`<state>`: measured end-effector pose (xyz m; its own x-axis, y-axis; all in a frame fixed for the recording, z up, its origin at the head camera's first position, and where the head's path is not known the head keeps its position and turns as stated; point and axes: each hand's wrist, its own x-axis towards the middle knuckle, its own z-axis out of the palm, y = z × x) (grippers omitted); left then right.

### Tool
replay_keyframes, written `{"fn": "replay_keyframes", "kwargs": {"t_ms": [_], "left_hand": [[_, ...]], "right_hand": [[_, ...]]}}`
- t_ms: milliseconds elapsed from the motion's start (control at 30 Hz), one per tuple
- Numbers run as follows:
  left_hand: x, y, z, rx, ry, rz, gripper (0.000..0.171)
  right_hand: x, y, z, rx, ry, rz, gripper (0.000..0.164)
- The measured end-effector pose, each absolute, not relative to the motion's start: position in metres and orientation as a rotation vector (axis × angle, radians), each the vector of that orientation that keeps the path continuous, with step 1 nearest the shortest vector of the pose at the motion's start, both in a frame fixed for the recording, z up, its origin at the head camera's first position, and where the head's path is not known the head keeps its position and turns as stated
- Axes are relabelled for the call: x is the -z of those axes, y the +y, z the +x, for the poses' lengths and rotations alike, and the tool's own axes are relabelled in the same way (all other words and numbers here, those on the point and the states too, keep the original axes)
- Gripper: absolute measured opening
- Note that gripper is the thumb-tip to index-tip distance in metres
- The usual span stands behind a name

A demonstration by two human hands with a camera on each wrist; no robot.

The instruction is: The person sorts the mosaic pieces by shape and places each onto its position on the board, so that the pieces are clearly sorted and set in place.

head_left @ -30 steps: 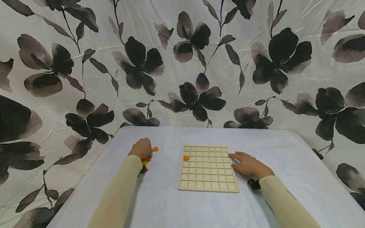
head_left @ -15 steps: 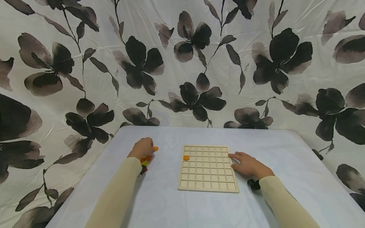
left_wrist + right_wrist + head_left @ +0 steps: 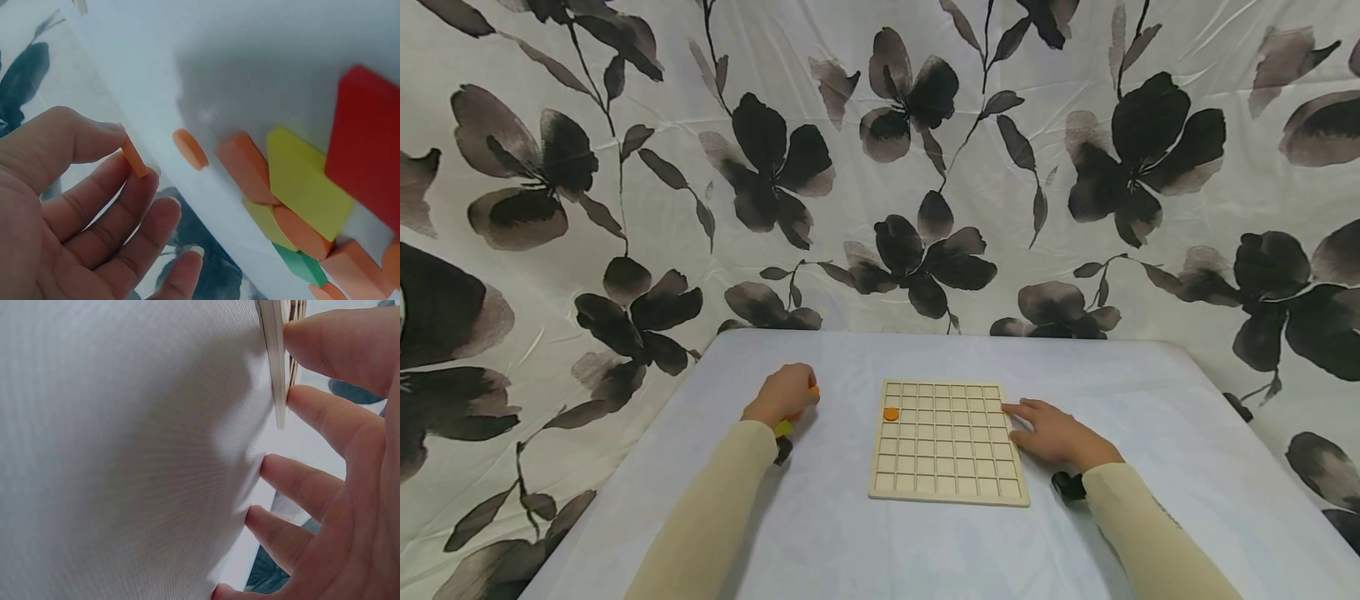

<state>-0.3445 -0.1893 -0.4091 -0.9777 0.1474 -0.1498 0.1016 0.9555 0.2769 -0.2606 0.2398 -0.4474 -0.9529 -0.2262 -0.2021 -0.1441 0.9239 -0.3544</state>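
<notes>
My left hand [image 3: 782,395] is over the left part of the table, beside a pile of colored pieces. Its thumb and fingers pinch a thin orange disc [image 3: 133,156], seen edge-on in the left wrist view. Another orange disc [image 3: 189,149] lies on the cloth just past the fingertips. My right hand [image 3: 1056,433] rests at the right edge of a wooden grid board [image 3: 951,502]; in the right wrist view, thumb and index fingertip touch the board's edge, and other fingertips rest on the cloth. One orange disc [image 3: 891,414] sits in the board's leftmost column.
The pile, partly hidden by the left hand in the head view, includes a red block [image 3: 369,150], a yellow block [image 3: 306,181] and a green piece [image 3: 301,265]. White cloth [image 3: 940,550] covers the table. A flowered curtain [image 3: 842,192] hangs behind it.
My left hand has shifted slightly right, and its fingertips have closed over the orange disc that lay beside them. The right hand and the board stay in place.
</notes>
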Motion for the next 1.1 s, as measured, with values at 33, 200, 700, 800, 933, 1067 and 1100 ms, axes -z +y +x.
{"fn": "replay_keyframes", "kwargs": {"t_ms": [33, 200, 700, 800, 933, 1067, 1100], "left_hand": [[0.410, -0.188, -0.344, -0.401, 2.942, 0.204, 0.029], [0.413, -0.183, -0.343, -0.376, 2.940, 0.230, 0.029], [0.413, -0.154, -0.328, -0.350, 2.936, 0.278, 0.024], [0.415, -0.149, -0.326, -0.351, 2.944, 0.290, 0.024], [0.417, -0.143, -0.323, -0.367, 2.952, 0.308, 0.025], [0.417, -0.137, -0.319, -0.380, 2.942, 0.310, 0.026], [0.418, -0.136, -0.319, -0.383, 2.941, 0.311, 0.027]], "right_hand": [[0.447, 0.240, -0.261, 0.498, 2.843, -0.275, 0.055], [0.446, 0.240, -0.261, 0.495, 2.839, -0.261, 0.055], [0.447, 0.241, -0.261, 0.490, 2.844, -0.271, 0.055], [0.447, 0.241, -0.261, 0.484, 2.846, -0.270, 0.055], [0.447, 0.240, -0.261, 0.475, 2.850, -0.270, 0.056], [0.446, 0.240, -0.261, 0.474, 2.851, -0.271, 0.056], [0.446, 0.240, -0.261, 0.475, 2.852, -0.272, 0.056]]}}
